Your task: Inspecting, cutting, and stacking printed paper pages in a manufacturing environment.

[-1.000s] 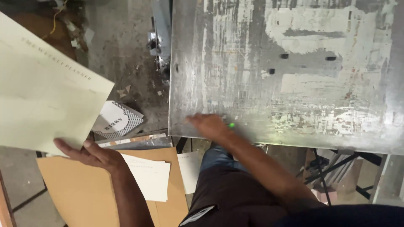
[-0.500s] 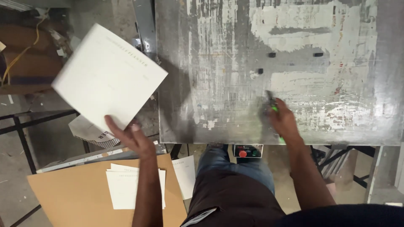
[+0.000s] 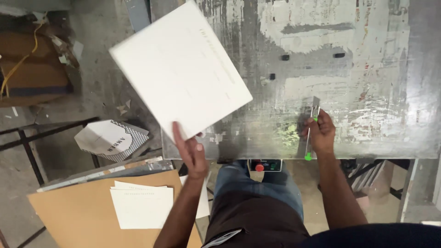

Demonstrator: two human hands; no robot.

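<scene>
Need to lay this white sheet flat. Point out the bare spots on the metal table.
The metal table is bare right of the right hand and behind it, past the small black studs. The near edge is crowded: the cutter in that hand, the white sheet in the left hand.

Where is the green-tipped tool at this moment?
In the head view, the green-tipped tool is in the right hand, lying on the worn metal table near its front edge, right of the white sheet.

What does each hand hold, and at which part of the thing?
The left hand holds a white sheet at its lower edge. The right hand grips a slim metal tool with green ends around its middle.
</scene>
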